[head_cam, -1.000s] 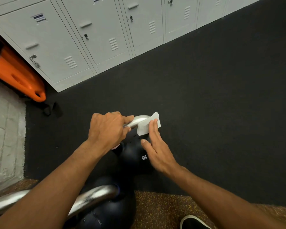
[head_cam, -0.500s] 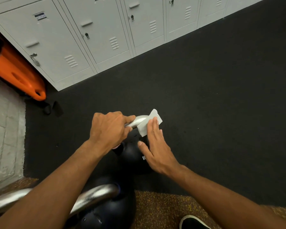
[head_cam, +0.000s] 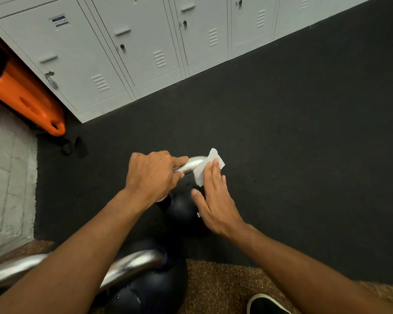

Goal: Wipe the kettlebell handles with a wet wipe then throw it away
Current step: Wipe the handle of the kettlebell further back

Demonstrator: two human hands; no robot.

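A: How far along is it?

B: Mid-wipe, I'd judge. The near kettlebell (head_cam: 143,288) waits at the bottom edge; whether its handle is done, I can't tell. No bin in view, so the throwing away is left.

A: And the hands?

B: Left hand (head_cam: 153,175) is closed round the far handle (head_cam: 191,165). Right hand (head_cam: 213,200), flat and open, presses the wipe (head_cam: 205,169) against the handle's right bend. The wipe is white, creased, one corner sticking up.
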